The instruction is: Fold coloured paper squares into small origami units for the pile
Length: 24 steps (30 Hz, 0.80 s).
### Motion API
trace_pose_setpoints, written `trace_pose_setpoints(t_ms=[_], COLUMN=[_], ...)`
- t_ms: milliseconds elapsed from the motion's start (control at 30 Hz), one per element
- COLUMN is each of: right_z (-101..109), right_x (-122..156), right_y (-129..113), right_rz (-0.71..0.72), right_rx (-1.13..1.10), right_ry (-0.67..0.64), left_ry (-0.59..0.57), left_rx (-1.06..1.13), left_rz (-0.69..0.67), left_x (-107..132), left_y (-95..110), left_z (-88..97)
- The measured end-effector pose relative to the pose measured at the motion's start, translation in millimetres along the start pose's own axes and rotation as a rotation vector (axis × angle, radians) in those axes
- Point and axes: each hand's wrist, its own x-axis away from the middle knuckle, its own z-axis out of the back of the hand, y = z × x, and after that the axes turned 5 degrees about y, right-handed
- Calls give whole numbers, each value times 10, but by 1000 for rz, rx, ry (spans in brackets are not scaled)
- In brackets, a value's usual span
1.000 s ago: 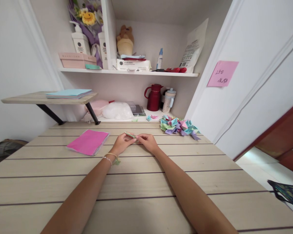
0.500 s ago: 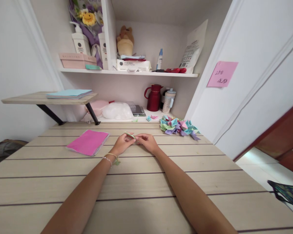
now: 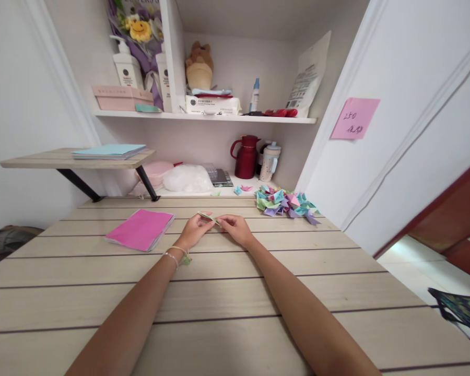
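A small folded piece of light green paper [image 3: 207,215] is held between both hands above the middle of the table. My left hand [image 3: 196,230] pinches its left part, thumb on the near side; a bracelet and a yellow band circle that wrist. My right hand [image 3: 235,228] grips the right tip of the paper between thumb and fingers. The fingers hide part of the folds. To the right lies a heap of folded paper pieces [image 3: 285,202] in blue, green, purple and pink. Left of my hands rests a stack of pink paper [image 3: 141,230].
A small raised shelf [image 3: 43,159] with blue paper [image 3: 109,151] stands at the back left. Behind the table are a white plastic bag [image 3: 188,178], a red jug [image 3: 246,157] and a pale tumbler [image 3: 270,163]. Two small folded pieces [image 3: 238,190] lie near the back edge.
The green paper's right end has tilted slightly downward between the fingers, and my left hand has shifted a little left. The whole view has moved slightly.
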Motion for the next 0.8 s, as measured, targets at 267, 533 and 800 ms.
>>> trace_pose_setpoints(t_ms=[267,533,800], right_z=[-23,-9,39], right_x=[63,58,-9], right_y=[-126,-96,0], right_rz=[126,106,-12], right_rx=[468,537,-112], right_ry=[108,205,55], left_ry=[-62,-129,-72], left_rx=[-142,-295,-9], left_rz=[-103,-217,-97], left_x=[14,62,22], left_y=[-9,46,42], left_z=[-12,-55,-40])
